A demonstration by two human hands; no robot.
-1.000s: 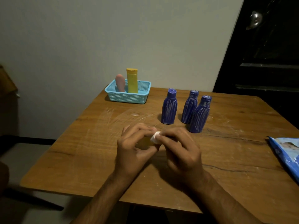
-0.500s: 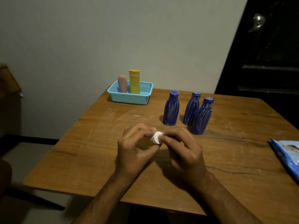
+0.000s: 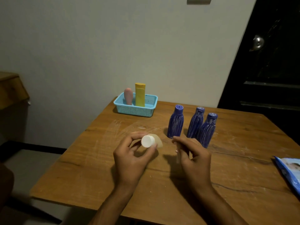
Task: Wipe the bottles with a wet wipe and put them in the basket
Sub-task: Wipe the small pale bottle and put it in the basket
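My left hand [image 3: 131, 159] grips a small beige bottle [image 3: 158, 142] with a white cap [image 3: 147, 141], tilted with the cap toward me, just above the table. My right hand [image 3: 194, 158] hovers a little to its right with curled fingers pinching a thin pale strip, which looks like the wet wipe [image 3: 178, 155]; it is dim and mostly hidden. Three blue bottles [image 3: 176, 124] [image 3: 195, 122] [image 3: 207, 130] stand upright just behind my right hand. The light blue basket [image 3: 134, 111] sits at the table's far left edge, holding a pink bottle [image 3: 128, 96] and a yellow bottle [image 3: 140, 95].
A blue wipes pack [image 3: 290, 172] lies at the right edge of the wooden table [image 3: 97, 176]. A grey wall stands behind the table, and a dark door [image 3: 267, 62] is at the back right. The floor drops off to the left.
My hands, which met at the white cap, have parted. The left keeps the small bottle, now plainly showing; the right has drawn away to the right. The view has shifted.
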